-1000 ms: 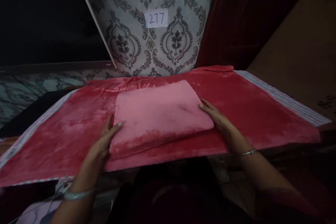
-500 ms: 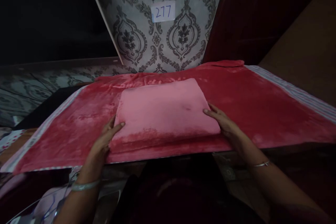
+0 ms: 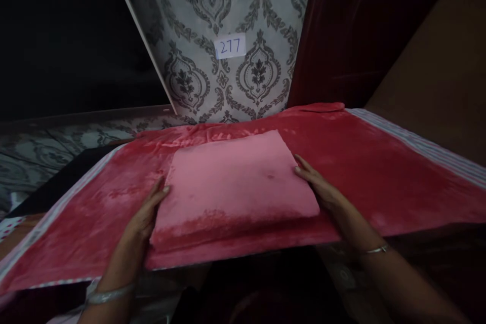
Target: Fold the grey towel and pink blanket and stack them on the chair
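A folded pink blanket [image 3: 235, 182] with a plush surface lies in a thick, roughly rectangular bundle near the front edge. My left hand [image 3: 146, 212] is at its left side, fingers stretched out along the edge and thumb apart. At the opposite side is my right hand [image 3: 319, 182], fingers extended and thumb close to the bundle's edge. Both hands appear to touch the sides without wrapping round them. Under the bundle spreads a red plush cover [image 3: 364, 177] with striped borders; the bundle hides part of it.
Behind the cover rises a patterned wall [image 3: 190, 25] bearing a paper label [image 3: 230, 46] marked 277. A large dark screen [image 3: 68, 35] stands at the back left. Dark red furniture [image 3: 349, 35] borders the back right, and a brown panel [image 3: 436, 76] the far right.
My thumbs have come off the top of the folded blanket, and both hands now lie along its sides. The view has tilted up, so everything sits lower in it.
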A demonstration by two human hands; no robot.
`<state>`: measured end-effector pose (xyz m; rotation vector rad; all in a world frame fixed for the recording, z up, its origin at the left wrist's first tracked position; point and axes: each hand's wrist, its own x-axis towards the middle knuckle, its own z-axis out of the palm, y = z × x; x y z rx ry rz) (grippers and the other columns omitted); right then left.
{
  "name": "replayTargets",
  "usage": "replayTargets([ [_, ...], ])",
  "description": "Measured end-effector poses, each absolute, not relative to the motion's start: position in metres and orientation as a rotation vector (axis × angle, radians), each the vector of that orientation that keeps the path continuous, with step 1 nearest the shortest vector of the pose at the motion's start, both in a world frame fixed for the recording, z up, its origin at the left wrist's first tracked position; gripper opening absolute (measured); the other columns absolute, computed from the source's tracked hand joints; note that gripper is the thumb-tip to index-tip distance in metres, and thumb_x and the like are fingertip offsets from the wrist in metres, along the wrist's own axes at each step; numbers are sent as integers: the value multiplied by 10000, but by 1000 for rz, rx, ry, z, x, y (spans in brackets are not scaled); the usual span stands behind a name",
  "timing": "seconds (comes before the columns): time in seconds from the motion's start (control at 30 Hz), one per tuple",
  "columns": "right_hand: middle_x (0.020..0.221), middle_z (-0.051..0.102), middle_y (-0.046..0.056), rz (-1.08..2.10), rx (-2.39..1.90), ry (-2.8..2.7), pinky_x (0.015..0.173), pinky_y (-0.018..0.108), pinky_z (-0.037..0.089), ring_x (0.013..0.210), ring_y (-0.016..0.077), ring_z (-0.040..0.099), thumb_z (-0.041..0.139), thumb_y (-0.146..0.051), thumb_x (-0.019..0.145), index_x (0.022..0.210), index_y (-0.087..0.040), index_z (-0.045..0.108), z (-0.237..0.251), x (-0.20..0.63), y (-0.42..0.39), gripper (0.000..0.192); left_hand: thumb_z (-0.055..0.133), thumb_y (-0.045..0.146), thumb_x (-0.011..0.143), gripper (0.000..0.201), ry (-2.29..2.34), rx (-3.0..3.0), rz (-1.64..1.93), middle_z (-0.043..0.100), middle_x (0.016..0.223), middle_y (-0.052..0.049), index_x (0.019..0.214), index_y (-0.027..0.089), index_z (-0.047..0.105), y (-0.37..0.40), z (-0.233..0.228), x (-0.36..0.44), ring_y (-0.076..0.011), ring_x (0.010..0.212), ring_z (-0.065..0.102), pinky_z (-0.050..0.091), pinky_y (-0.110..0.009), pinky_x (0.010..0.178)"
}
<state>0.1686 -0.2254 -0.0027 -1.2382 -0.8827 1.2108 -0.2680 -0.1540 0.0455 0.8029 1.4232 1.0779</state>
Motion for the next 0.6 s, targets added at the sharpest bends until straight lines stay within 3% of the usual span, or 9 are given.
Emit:
replayTargets([
  [0.17, 1574, 444, 63, 1190, -1163, -981, 1154, 514, 411, 1403, 331, 466, 813, -579, 680, 1583, -295, 324, 1, 161, -197, 1066, 804, 299, 766, 966, 1465, 924, 1008, 430, 1600, -111, 1593, 347, 307, -137, 60, -253, -296, 1242, 646, 597, -376, 941],
  [0.3, 1639, 331, 46, 1010, -1138, -1085, 1223, 481, 302, 1477, 310, 356, 855, -541, 632, 1571, -285, 361, 13, 161, -192, 1091, 833, 315, 709, 1043, 1399, 1166, 1069, 334, 1655, -49, 1599, 360, 292, -131, 71, -249, -306, 1443, 442, 508, -348, 1064],
  [0.4, 1641, 327, 24, 944, -1097, -1118, 1212, 475, 322, 1478, 289, 358, 829, -511, 701, 1570, -327, 362, 19, 163, -198, 1003, 866, 348, 665, 1031, 1347, 1300, 1195, 298, 1667, 21, 1563, 414, 364, -126, 77, -251, -283, 1520, 292, 426, -312, 1131],
  [0.5, 1614, 379, 34, 995, -1081, -1046, 1168, 496, 392, 1429, 306, 434, 829, -523, 697, 1580, -337, 331, 9, 165, -200, 1030, 887, 365, 622, 1020, 1390, 1250, 1194, 392, 1626, 1, 1531, 410, 425, -119, 73, -255, -315, 1483, 370, 449, -377, 1126],
  [0.6, 1553, 468, 77, 1097, -1134, -947, 1120, 523, 441, 1357, 338, 514, 833, -593, 650, 1574, -289, 347, -13, 166, -195, 1087, 900, 387, 589, 972, 1507, 1137, 1070, 556, 1503, -100, 1479, 299, 520, -110, 56, -261, -367, 1386, 504, 492, -437, 1089],
])
